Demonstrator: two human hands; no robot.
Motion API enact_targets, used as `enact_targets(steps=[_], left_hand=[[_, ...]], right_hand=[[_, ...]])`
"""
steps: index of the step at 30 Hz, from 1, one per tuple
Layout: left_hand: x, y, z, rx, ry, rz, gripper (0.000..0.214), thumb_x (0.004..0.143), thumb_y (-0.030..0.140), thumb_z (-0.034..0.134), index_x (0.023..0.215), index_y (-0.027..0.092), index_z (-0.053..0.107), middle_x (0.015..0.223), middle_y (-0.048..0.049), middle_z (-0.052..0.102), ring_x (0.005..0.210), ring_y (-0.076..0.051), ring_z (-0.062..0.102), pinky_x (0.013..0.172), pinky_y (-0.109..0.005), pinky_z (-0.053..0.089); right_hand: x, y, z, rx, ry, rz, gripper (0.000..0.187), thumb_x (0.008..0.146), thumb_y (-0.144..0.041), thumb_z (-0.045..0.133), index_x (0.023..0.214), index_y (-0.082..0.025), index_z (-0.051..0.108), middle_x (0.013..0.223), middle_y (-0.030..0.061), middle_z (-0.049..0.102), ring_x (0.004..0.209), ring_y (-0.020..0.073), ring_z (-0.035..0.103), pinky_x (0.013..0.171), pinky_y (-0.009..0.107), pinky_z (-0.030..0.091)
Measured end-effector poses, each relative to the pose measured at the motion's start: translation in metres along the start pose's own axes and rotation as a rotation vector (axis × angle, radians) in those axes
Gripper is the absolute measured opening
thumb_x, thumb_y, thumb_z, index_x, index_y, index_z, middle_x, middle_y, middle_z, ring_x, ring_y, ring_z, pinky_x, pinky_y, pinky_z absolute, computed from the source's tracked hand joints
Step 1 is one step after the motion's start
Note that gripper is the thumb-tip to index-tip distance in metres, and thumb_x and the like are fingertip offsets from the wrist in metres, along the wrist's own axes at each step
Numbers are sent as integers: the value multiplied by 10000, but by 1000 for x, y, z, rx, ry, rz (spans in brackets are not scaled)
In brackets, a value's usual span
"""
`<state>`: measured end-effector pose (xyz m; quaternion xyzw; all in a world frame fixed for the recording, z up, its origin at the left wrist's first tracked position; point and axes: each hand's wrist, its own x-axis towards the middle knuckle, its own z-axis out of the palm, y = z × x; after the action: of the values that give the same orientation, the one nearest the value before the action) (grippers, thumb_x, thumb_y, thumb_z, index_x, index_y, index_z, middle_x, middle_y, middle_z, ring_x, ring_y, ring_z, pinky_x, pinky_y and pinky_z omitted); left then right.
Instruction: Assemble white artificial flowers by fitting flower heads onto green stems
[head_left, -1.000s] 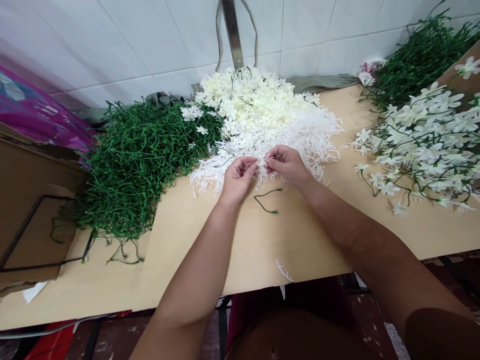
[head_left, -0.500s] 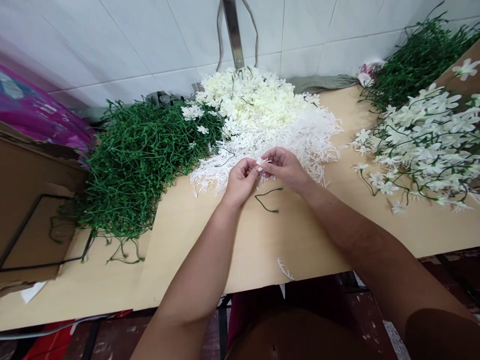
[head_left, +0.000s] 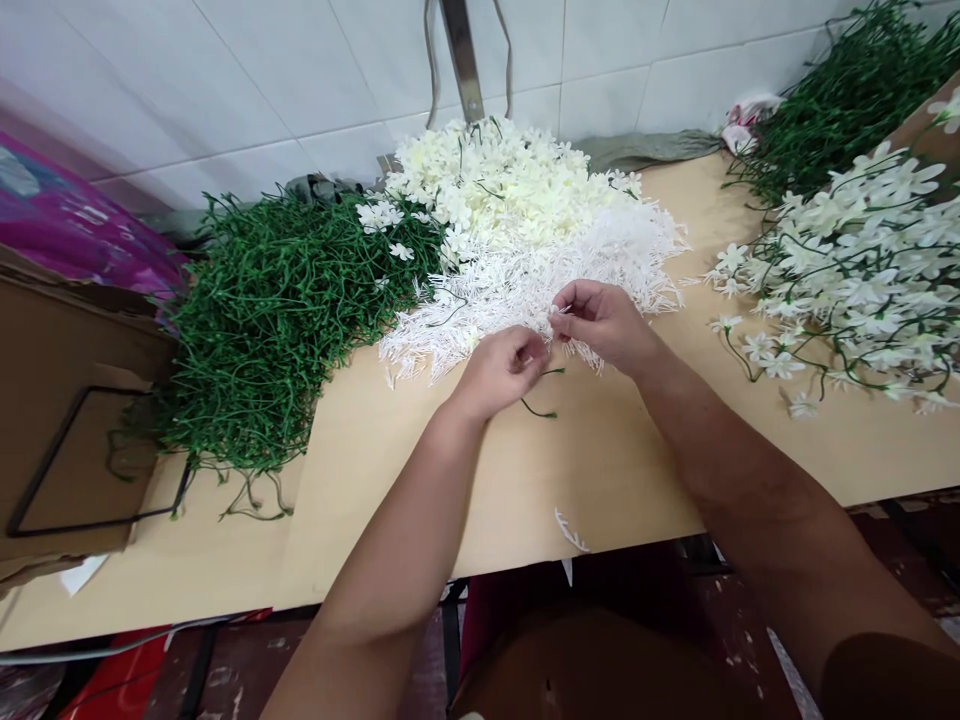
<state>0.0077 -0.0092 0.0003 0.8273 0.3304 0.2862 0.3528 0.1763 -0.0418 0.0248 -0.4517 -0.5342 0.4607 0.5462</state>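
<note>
Risk: the green stems (head_left: 277,320) heaped at the left of the surface (head_left: 615,470) tangle easily, and one loose stem (head_left: 541,400) lies just under the hands; a sweep of the wrist could drag it off. The left hand (head_left: 504,368) is curled shut, its contents hidden. The right hand (head_left: 604,322) has its fingers (head_left: 564,312) pinched on a small white sprig (head_left: 556,312) over the white sprig pile (head_left: 555,275); a loose pinch could drop it among the rest.

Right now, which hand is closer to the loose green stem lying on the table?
Left. The left hand sits right over the green stem; the right hand is farther back, at the white sprigs.
</note>
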Motion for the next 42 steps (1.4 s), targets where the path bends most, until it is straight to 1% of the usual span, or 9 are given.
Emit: enact_targets(steps=[4, 6, 7, 11, 15, 18, 24, 33, 42], left_hand=[[0, 14, 6, 345, -102, 55, 108, 699, 273, 682, 765, 196, 644, 765, -41, 606, 763, -202, 521, 747, -346, 355], [1, 15, 10, 401, -103, 36, 10, 718, 193, 635, 708, 193, 634, 756, -47, 605, 762, -204, 521, 755, -356, 358], [2, 13, 11, 397, -97, 34, 53, 720, 155, 610, 684, 191, 626, 752, -47, 607, 752, -199, 519, 754, -355, 362], [3, -2, 10, 135, 12, -5, 69, 725, 145, 590, 686, 198, 612, 703, -22, 604, 677, -159, 508, 667, -300, 392], [4, -9, 7, -326, 127, -263, 53, 723, 179, 605, 773, 192, 611, 594, 31, 534, 498, -90, 429, 471, -212, 331], [5, -6, 5, -510, 153, -385, 95, 707, 183, 627, 801, 171, 624, 542, 45, 512, 426, -67, 379, 416, -196, 294], [7, -6, 4, -549, 150, -349, 163, 710, 290, 688, 679, 144, 623, 510, 20, 506, 431, -72, 401, 415, -206, 310], [4, -6, 1, -539, 94, -340, 320, 678, 439, 709, 733, 138, 619, 477, 41, 470, 414, -58, 370, 391, -188, 268], [6, -12, 2, -605, 118, -313, 363, 699, 483, 686, 672, 153, 537, 492, 40, 478, 440, -66, 414, 439, -194, 322]], right_hand=[[1, -1, -10, 83, -2, 15, 361, 604, -422, 800, 699, -172, 556, 596, -45, 555, 553, 72, 544, 546, 227, 462], [2, 3, -11, 133, -24, 36, 383, 589, -438, 805, 706, -172, 557, 601, -45, 555, 557, 73, 549, 553, 226, 471], [3, 6, -11, 155, -41, 48, 393, 582, -448, 806, 710, -172, 558, 601, -46, 558, 559, 74, 552, 558, 227, 475], [4, 12, -10, 222, -108, 104, 416, 553, -468, 817, 704, -176, 561, 590, -49, 569, 560, 77, 552, 572, 232, 481], [5, 15, -12, 244, -158, 157, 413, 538, -451, 832, 694, -168, 575, 592, -41, 578, 576, 80, 558, 591, 232, 474], [6, 19, -12, 254, -151, 189, 421, 511, -451, 845, 679, -166, 584, 583, -47, 576, 565, 73, 548, 591, 229, 469], [7, 28, -4, 300, -133, 205, 418, 515, -457, 844, 696, -172, 597, 590, -41, 598, 569, 76, 551, 618, 244, 478], [4, 28, 0, 324, -95, 232, 417, 502, -434, 856, 664, -169, 578, 621, -25, 619, 646, 114, 612, 642, 272, 514], [5, 28, 8, 68, -14, 102, 439, 494, -476, 836, 664, -171, 569, 629, -18, 609, 619, 123, 610, 673, 313, 541]])
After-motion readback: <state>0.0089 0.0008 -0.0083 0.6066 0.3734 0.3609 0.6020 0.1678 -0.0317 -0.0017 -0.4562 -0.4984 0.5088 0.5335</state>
